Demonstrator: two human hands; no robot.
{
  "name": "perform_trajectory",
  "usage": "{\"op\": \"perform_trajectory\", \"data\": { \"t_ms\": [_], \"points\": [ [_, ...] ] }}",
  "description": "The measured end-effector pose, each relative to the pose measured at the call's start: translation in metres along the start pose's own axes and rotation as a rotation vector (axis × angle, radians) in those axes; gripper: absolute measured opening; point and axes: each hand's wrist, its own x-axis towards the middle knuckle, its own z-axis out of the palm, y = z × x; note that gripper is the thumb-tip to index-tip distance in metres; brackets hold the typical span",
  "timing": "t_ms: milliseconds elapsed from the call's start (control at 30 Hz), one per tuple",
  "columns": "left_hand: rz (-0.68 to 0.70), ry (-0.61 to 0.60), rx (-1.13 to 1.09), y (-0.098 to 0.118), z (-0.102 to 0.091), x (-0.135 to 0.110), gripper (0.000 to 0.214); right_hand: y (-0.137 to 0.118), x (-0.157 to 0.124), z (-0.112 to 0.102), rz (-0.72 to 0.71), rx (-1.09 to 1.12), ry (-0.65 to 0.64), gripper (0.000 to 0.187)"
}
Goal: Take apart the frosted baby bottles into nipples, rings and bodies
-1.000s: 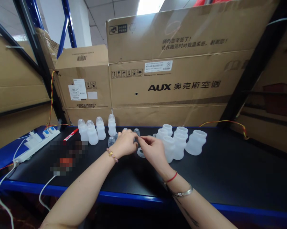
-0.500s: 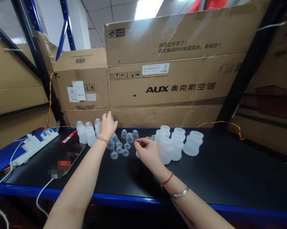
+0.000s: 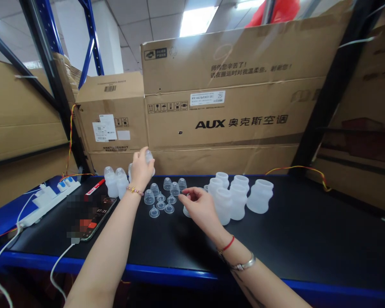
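Surface: a black-topped workbench (image 3: 295,231) with a blue steel front edge (image 3: 166,271) runs across the lower frame.

Right hand: the right hand (image 3: 200,208) hovers palm-down at centre, fingers curled, forefinger reaching left toward the caps; whether it has hold of anything cannot be told. A translucent ring-shaped piece (image 3: 186,211) sits just beneath it, partly hidden.

Left hand: the left hand (image 3: 141,170) is raised off the bench, fingers closed around the top of a translucent bottle (image 3: 149,156), most of which the hand hides.

Centre: small silicone teats (image 3: 160,205) stand in a loose cluster between the hands, with clear domed caps (image 3: 174,188) around and behind them.

Bottles: two frosted bottles (image 3: 116,182) stand upright beyond the left forearm; a tight group of wider frosted bottle bodies (image 3: 238,201) stands right of the right hand.

Bench left: a phone (image 3: 96,218), partly blurred, lies beside a red marker (image 3: 95,187) and a white power strip (image 3: 49,203).

Background: stacked AUX cardboard cartons (image 3: 224,122) line the bench's far side, with blue rack uprights (image 3: 48,30) at upper left.
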Motion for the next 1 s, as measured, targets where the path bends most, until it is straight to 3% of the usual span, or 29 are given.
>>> {"op": "perform_trajectory", "data": {
  "t_ms": [100, 167, 267, 333, 400, 467, 700, 1000],
  "points": [
    [0.049, 0.049, -0.222, 0.016, -0.020, -0.003, 0.051, 0.002, 0.001, -0.001, -0.024, -0.013, 0.040, 0.053],
    [0.018, -0.079, -0.401, 0.026, -0.027, -0.008, 0.052, 0.002, 0.002, -0.001, -0.009, -0.004, 0.044, 0.076],
    [-0.011, -0.377, -0.610, 0.039, -0.029, -0.018, 0.053, -0.003, 0.000, -0.001, 0.028, 0.082, -0.022, 0.104],
    [-0.018, -0.566, -0.707, 0.045, -0.026, -0.024, 0.049, -0.009, -0.002, -0.002, 0.033, 0.176, -0.129, 0.096],
    [-0.023, -0.708, -0.786, 0.048, -0.023, -0.029, 0.043, -0.015, -0.005, -0.004, 0.049, 0.254, -0.250, 0.069],
    [-0.050, -0.781, -0.854, 0.050, -0.021, -0.031, 0.038, -0.019, -0.006, -0.005, 0.093, 0.287, -0.290, 0.049],
    [-0.257, -0.862, -1.127, 0.047, -0.013, -0.032, 0.044, -0.020, -0.005, -0.007, 0.161, 0.324, -0.276, 0.038],
    [-0.350, -0.762, -1.187, 0.047, -0.005, -0.035, 0.047, -0.023, -0.002, -0.008, 0.213, 0.285, -0.208, 0.030]
  ]
}}
